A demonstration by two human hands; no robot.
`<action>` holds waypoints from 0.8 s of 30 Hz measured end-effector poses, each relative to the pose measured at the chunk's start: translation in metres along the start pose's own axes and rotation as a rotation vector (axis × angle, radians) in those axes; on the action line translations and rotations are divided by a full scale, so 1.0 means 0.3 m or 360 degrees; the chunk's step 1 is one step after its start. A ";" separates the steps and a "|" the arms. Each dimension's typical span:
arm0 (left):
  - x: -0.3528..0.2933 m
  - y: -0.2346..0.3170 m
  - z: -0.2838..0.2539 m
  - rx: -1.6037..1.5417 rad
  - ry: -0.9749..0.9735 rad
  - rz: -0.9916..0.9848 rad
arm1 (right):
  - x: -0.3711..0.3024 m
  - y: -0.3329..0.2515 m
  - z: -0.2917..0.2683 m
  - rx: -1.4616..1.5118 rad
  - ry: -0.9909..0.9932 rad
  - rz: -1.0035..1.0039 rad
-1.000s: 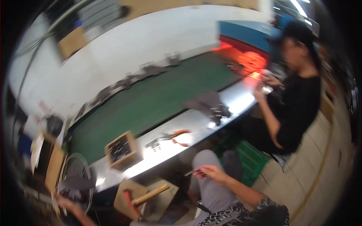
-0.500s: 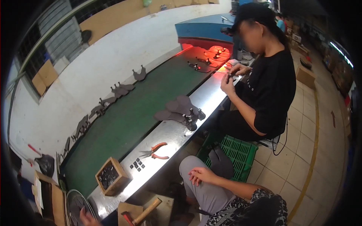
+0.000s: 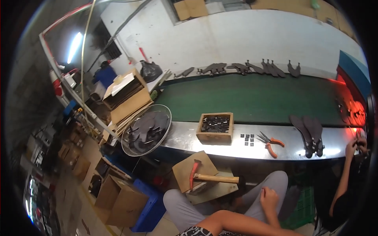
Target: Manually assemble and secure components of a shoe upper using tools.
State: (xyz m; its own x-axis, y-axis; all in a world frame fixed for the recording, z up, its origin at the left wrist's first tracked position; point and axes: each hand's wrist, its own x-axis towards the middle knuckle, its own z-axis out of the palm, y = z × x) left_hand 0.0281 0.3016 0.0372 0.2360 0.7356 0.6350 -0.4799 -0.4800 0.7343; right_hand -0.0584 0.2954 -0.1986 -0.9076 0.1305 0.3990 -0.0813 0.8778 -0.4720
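Note:
My right hand (image 3: 269,198) rests on my right knee (image 3: 277,183) with its fingers curled in, and nothing shows in them. My left forearm (image 3: 240,221) crosses low over my lap toward the right; its hand is out of the picture. In front of my knees, a hammer (image 3: 214,178) with a red head and wooden handle lies on a block topped by a tan board (image 3: 185,169). On the metal bench edge sit orange-handled pliers (image 3: 271,142), several small black square pieces (image 3: 247,139) and a wooden box (image 3: 214,137) of dark small parts.
A wire basket (image 3: 168,126) of dark flat pieces stands left of the bench. Behind runs a green conveyor belt (image 3: 236,92) with dark strap-like pieces (image 3: 214,68) along its far edge. Two dark sole-shaped pieces (image 3: 307,129) lie near a co-worker's hands (image 3: 356,146). Cardboard boxes (image 3: 122,200) stand at left.
My view has swung left. My left hand, at the lower left beside the wire basket before, has gone out of the picture. My right hand stays on the knee, its fingers now more curled.

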 end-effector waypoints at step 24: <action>-0.137 -0.030 -0.122 -0.0202 -0.0322 0.0177 | 0.017 -0.011 0.026 -0.0017 -0.0037 0.0068</action>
State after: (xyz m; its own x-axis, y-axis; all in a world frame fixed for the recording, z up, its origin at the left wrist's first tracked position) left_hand -0.0080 0.2932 -0.0043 0.3340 0.5647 0.7546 -0.6116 -0.4793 0.6294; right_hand -0.0660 0.2896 -0.2013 -0.9194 0.1573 0.3605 -0.0381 0.8766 -0.4797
